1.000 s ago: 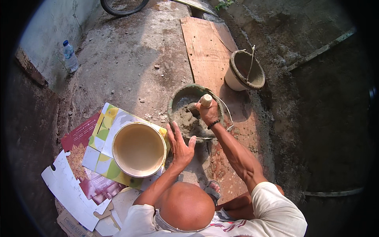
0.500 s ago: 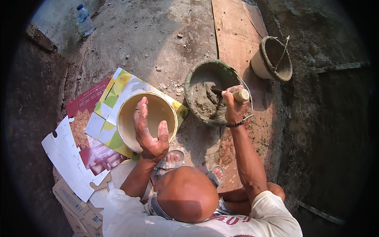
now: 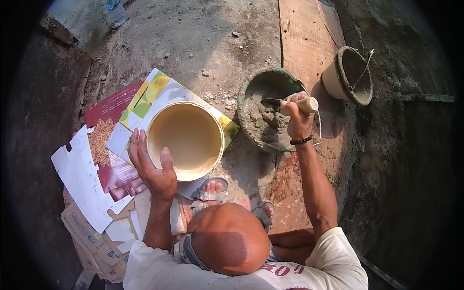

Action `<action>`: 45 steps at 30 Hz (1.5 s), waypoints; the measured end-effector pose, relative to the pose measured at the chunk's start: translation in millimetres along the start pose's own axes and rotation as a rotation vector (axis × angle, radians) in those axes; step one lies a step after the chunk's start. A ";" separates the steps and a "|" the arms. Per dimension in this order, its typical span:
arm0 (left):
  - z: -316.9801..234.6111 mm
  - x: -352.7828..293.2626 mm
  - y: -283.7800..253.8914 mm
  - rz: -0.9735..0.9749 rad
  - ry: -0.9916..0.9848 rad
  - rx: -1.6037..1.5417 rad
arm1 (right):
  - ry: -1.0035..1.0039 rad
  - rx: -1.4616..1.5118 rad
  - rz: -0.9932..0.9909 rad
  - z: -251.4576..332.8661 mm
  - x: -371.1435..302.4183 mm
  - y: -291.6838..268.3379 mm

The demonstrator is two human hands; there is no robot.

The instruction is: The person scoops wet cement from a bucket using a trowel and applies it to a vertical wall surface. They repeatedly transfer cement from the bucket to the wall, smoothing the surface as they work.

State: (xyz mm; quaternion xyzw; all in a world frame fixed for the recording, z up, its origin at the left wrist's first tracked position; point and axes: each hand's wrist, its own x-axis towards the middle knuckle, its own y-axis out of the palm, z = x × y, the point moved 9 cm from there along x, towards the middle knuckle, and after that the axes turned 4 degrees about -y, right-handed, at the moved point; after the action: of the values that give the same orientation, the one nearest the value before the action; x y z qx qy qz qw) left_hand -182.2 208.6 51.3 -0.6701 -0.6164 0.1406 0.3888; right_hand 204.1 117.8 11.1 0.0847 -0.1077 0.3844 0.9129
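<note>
My right hand [image 3: 299, 118] grips a trowel [image 3: 308, 104] by its pale, rounded handle. Its thin blade hangs over a green, mortar-crusted bucket [image 3: 240, 106], close above the wet grey mortar [image 3: 258, 116] inside. A dark beaded bracelet circles that wrist. At the left side of a cream bucket [image 3: 205, 166], my left hand [image 3: 157, 176] is open, fingers spread along the outside and thumb by the rim. Whether it touches the bucket I cannot tell. The cream bucket stands upright, its inside pale and smooth.
Under the cream bucket lies printed cardboard [image 3: 118, 140], with white and brown flattened boxes [image 3: 92, 237] nearer me. Another mortar-stained bucket [image 3: 333, 82] leans at the far right by a plywood sheet [image 3: 304, 38]. A plastic bottle [image 3: 115, 12] is at the far left.
My left hand has moved from over the cream bucket's mouth to its left side. My right hand still holds the trowel over the mortar. The view has shifted slightly.
</note>
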 end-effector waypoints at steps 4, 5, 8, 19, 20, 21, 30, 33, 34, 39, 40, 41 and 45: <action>23.6 -13.0 14.8 0.079 -0.078 0.029 | 0.056 0.045 0.137 68.4 -5.9 18.1; 28.6 -16.6 20.6 0.116 -0.104 0.013 | -0.021 0.096 0.142 97.9 -3.6 21.8; 27.4 -14.5 19.4 0.069 -0.122 -0.028 | -0.045 0.114 0.124 114.6 -8.6 22.3; 22.3 -7.3 22.5 0.083 -0.060 -0.059 | -0.064 -0.541 -0.101 -44.4 38.2 -5.3; 25.5 -8.7 23.0 0.080 -0.072 -0.044 | -0.067 -0.577 -0.049 -45.6 39.6 2.1; 26.7 -8.6 22.1 0.080 -0.072 -0.063 | -0.028 -0.511 -0.062 -37.6 41.7 5.0; 23.9 -3.9 23.9 0.086 -0.092 -0.091 | -0.093 -0.178 -0.138 -26.6 29.3 -30.2; 17.6 -7.2 15.6 0.078 -0.055 -0.007 | 0.057 0.053 0.012 -6.4 -1.7 -1.7; 13.4 -7.3 13.3 0.068 -0.035 0.056 | 0.159 -0.022 0.067 -2.5 -10.5 1.3; -51.3 -10.1 -11.1 0.110 0.252 -0.613 | -0.012 0.086 0.126 67.7 10.4 8.6; -67.7 -9.8 4.3 0.371 0.145 -0.824 | -0.100 0.099 0.113 84.7 23.3 8.6; -85.4 -16.0 22.5 0.633 0.030 -1.029 | -0.147 0.120 0.074 84.5 33.1 9.1; -108.0 -77.6 129.6 1.430 -0.438 -1.103 | -0.187 -0.149 -0.133 36.5 42.0 0.4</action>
State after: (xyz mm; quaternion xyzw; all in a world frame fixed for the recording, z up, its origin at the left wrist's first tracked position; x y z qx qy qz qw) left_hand -32.8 106.5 9.8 -0.9394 -0.0963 0.1572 -0.2890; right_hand 227.6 138.2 57.3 0.0592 -0.2149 0.3044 0.9261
